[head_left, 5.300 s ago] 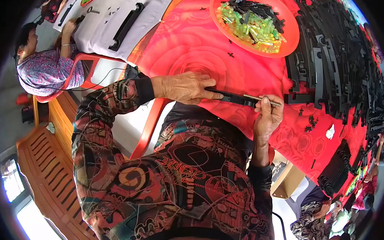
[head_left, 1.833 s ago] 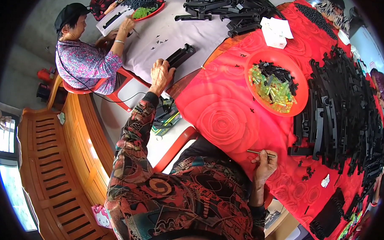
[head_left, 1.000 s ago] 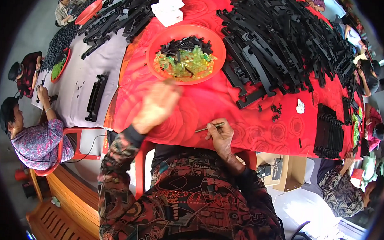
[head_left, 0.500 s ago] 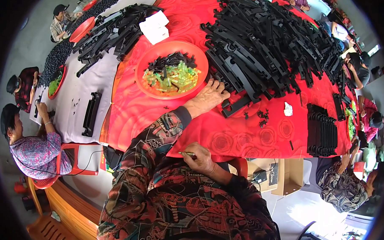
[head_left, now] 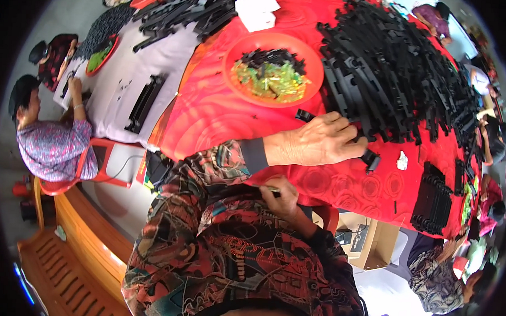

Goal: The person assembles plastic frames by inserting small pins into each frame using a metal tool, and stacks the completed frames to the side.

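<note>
My left hand (head_left: 319,139) is raised over the red table, its fingers closed around a long black plastic bar (head_left: 370,161). One end of the bar sticks out beyond the knuckles, the other past the fingertips; the hand hides its middle. Close to my body, my right hand (head_left: 282,199) is closed in a pinch on a small pale green piece (head_left: 273,190), mostly covered by the fingers. Beyond my left hand stands an orange-red bowl (head_left: 231,86) with small black parts (head_left: 273,58) and translucent yellow-green pieces (head_left: 269,80). A large pile of black bars (head_left: 389,73) spreads to its right.
A neat stack of black bars (head_left: 432,199) lies near the table's right front edge, with crumpled white tissue (head_left: 402,160) behind it. A white box (head_left: 257,12) stands behind the bowl. Co-workers sit left and right; a cardboard box (head_left: 379,246) is below the table edge.
My left hand has come away from the pile's edge toward me and to the right, now carrying a black bar. My right hand stays near my body. The view has shifted.
</note>
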`<state>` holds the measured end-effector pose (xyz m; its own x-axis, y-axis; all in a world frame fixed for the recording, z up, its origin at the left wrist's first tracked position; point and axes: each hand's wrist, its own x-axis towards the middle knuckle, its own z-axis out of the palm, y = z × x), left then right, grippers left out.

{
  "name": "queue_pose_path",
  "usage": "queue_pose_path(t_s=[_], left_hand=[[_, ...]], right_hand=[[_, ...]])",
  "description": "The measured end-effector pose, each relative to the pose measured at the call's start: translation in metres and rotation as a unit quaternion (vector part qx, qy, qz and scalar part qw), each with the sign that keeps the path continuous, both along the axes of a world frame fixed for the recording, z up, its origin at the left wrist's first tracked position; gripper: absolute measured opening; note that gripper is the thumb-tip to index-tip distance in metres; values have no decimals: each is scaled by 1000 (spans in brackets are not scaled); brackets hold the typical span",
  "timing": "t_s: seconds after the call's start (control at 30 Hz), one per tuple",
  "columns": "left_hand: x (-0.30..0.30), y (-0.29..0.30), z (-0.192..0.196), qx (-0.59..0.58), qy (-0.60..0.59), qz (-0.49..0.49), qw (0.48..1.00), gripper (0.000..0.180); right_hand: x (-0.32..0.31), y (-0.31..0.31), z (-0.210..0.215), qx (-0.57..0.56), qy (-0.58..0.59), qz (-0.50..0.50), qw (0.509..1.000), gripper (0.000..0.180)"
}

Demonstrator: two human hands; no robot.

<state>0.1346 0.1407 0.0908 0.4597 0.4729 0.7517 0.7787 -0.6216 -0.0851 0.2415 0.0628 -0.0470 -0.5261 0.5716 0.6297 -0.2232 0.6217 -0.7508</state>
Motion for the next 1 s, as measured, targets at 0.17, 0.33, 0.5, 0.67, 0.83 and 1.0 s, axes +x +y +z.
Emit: queue_pose_path(t_s=[0.17,0.33,0.5,0.67,0.83,1.0], left_hand=[[-44,-22,22,-94,-3,37,995,29],[-85,-43,-36,-303,25,142,942,24],[-79,-54,-87,-386,15,170,907,20],[-80,-70,-96,-333,-31,188,923,26],[-101,-127,-80,-261,-146,216,929,40],[-110,-157,-107,-255,-171,253,917,43]], right_hand=[[8,9,1,-136,-6,-7,991,9],[11,22,6,-353,5,-42,935,32],[12,32,19,-386,41,-68,919,34],[16,49,27,-335,18,-101,937,38],[20,88,52,-318,-71,-89,941,23],[-20,126,72,-173,-114,-123,971,6]])
